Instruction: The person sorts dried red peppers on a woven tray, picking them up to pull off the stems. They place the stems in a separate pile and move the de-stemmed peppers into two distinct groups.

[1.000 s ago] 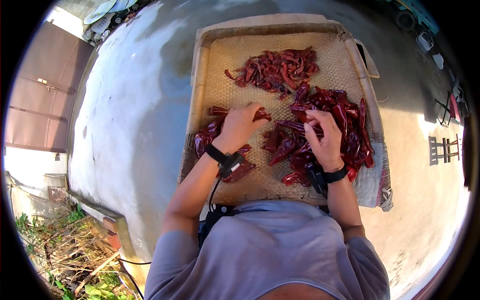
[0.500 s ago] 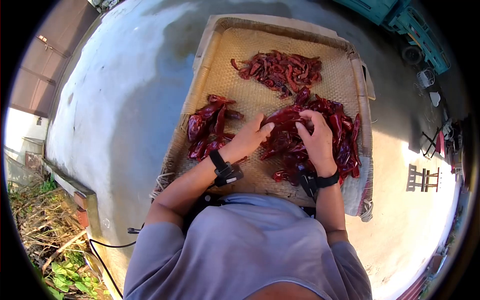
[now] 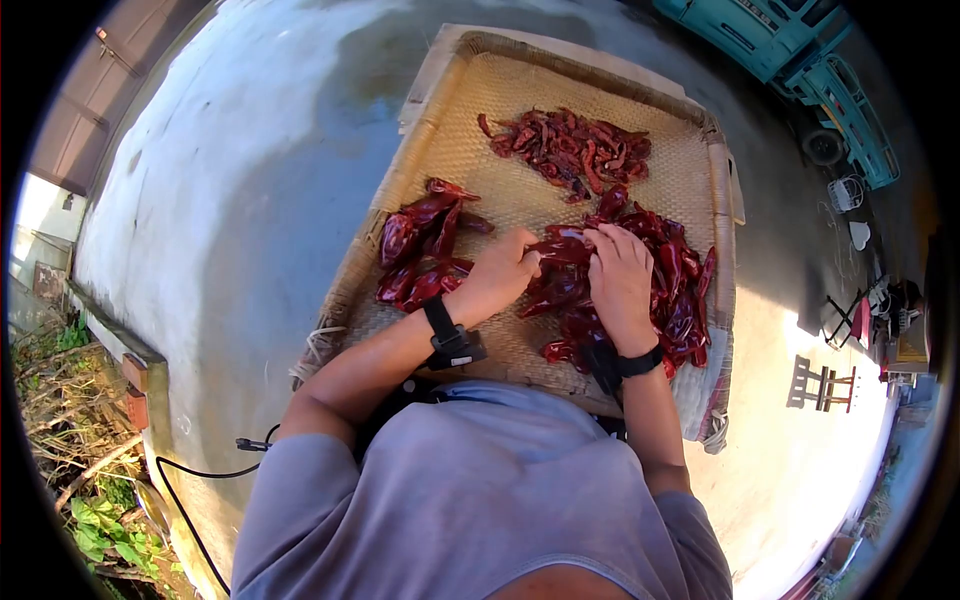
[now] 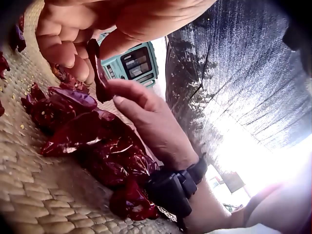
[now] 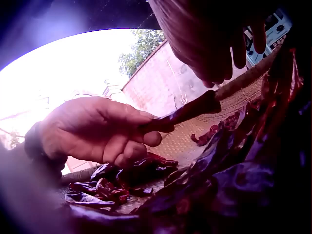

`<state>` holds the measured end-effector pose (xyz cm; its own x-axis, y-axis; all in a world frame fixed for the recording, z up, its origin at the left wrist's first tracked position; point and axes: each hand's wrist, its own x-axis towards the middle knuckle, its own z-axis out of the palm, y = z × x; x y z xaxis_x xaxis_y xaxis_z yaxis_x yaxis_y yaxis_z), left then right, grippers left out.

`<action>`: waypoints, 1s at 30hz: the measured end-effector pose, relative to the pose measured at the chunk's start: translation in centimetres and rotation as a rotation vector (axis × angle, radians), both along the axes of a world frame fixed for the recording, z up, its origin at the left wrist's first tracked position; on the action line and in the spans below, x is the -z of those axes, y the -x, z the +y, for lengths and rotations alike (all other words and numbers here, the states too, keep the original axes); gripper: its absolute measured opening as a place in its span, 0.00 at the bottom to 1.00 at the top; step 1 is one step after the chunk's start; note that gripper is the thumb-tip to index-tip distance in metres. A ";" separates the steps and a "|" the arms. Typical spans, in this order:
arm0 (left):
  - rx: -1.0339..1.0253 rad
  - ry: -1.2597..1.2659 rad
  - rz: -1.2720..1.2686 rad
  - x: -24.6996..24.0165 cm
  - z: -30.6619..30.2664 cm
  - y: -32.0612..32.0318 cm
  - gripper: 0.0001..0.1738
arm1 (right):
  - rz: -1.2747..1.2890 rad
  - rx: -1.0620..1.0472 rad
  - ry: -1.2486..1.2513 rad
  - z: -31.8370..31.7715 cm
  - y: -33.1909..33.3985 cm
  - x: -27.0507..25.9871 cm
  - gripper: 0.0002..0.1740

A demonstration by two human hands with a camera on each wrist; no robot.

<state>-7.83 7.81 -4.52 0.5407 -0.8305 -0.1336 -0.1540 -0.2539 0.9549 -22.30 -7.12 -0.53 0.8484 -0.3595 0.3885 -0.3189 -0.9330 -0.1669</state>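
Over a woven tray (image 3: 440, 140), my left hand (image 3: 497, 275) pinches one end of a glossy dark red dried chili pepper (image 3: 560, 250) between thumb and fingers. My right hand (image 3: 622, 285) is at the pepper's other end; the left wrist view shows its thumb and forefinger (image 4: 129, 92) pinching that tip. In the right wrist view the chili (image 5: 190, 109) stretches from the left hand up to the right fingertips. Under and beside the right hand lies a large heap of chilies (image 3: 685, 320). A smaller group of chilies (image 3: 425, 225) sits left of the left hand.
A pile of smaller, shrivelled red chilies (image 3: 570, 150) lies at the tray's far end. The tray has a raised rim (image 3: 590, 62). Beyond are a teal vehicle (image 3: 850, 120), a small stool (image 3: 835, 388) and, at left, a black cable (image 3: 185, 500).
My left hand has moved right from the left group of chilies to the pepper by the right heap. The right fingers have closed in on the pepper's end. The head view has turned.
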 end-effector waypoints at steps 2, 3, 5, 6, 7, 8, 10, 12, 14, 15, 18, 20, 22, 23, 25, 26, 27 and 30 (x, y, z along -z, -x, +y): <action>0.029 -0.049 -0.020 -1.0 0.1 0.2 0.15 | -0.024 -0.100 -0.183 1.1 -0.1 -2.0 0.25; 0.059 -0.011 -0.003 -1.7 0.1 0.3 0.15 | -0.036 -0.147 -0.274 1.5 -0.2 -2.6 0.25; 0.125 0.064 0.031 -2.9 0.1 0.5 0.16 | 0.010 -0.195 -0.360 1.8 0.0 -2.4 0.27; 0.133 0.122 -0.064 -2.9 0.1 0.4 0.16 | 0.008 -0.204 -0.424 1.7 0.0 -2.1 0.27; 0.142 0.095 -0.166 -3.1 0.2 0.1 0.17 | 0.006 -0.214 -0.486 1.7 0.0 -2.0 0.28; 0.150 0.066 -0.268 -3.2 0.4 -0.7 0.17 | 0.004 -0.200 -0.423 1.5 0.2 -2.2 0.28; 0.122 -0.030 -0.531 -3.6 1.1 -2.5 0.18 | 0.013 -0.122 -0.260 1.4 0.3 -3.0 0.29; 0.052 -0.163 -0.854 -3.5 1.7 -4.9 0.20 | 0.016 -0.033 -0.099 1.1 0.5 -2.7 0.27; 0.028 -0.321 -0.871 -3.6 2.0 -6.6 0.24 | 0.078 -0.014 0.029 0.7 1.0 -1.4 0.25; 0.036 -0.358 -0.924 -2.6 2.0 -7.6 0.25 | 0.106 -0.006 0.095 0.4 1.2 -0.6 0.24; 0.047 -0.421 -1.109 -0.3 1.8 -9.2 0.29 | 0.114 -0.040 0.040 0.5 1.4 0.4 0.23; 0.013 -0.415 -1.139 1.0 1.8 -9.7 0.26 | 0.069 -0.073 0.011 1.0 1.2 -0.4 0.21; 0.037 -0.477 -1.114 0.4 1.6 -9.4 0.26 | 0.050 -0.087 -0.031 1.0 1.3 -0.5 0.19; 0.074 -0.542 -1.079 -0.1 1.3 -9.5 0.26 | 0.038 -0.093 -0.051 1.0 1.2 -0.5 0.18; 0.107 -0.599 -1.054 -0.6 1.1 -9.5 0.26 | 0.023 -0.090 -0.050 1.0 1.1 -0.8 0.18; 0.106 -0.589 -1.063 -0.5 1.1 -9.6 0.26 | 0.016 -0.088 -0.051 1.0 1.1 -1.0 0.17; 0.105 -0.578 -1.073 -0.3 1.0 -9.6 0.25 | 0.006 -0.097 -0.054 1.1 1.0 -1.0 0.17; 0.132 -0.544 -1.093 1.9 0.9 -9.7 0.26 | -0.012 -0.138 -0.074 1.2 0.7 -1.3 0.17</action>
<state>1.89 8.72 -6.43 0.5014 -0.8652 -0.0089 -0.8619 -0.5004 0.0817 -23.02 -5.94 0.76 0.8870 -0.2682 0.3758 -0.1861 -0.9527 -0.2404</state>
